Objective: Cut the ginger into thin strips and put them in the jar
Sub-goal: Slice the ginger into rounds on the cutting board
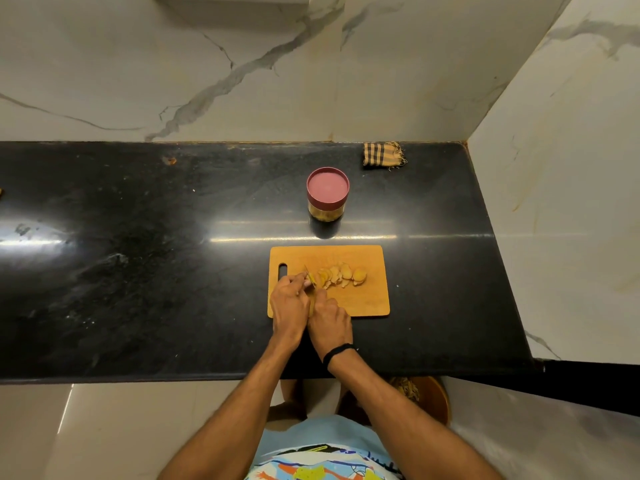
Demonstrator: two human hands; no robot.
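Steadying the ginger point(337, 277) for the cut, we curl our left hand point(289, 306) so the fingertips pinch its left end. Our right hand point(329, 318) is wrapped round the knife point(310, 278), hiding the handle. The ginger lies on the wooden cutting board point(367, 303) as a row of overlapping slices, long axis left to right. The blade crosses it, tip pointing away toward the lidded jar point(327, 197), which we judge is kept close for filling.

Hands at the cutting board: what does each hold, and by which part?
The right hand grips the knife by its handle, which the fist hides. The left hand pinches the ginger at its uncut end, beside the blade.
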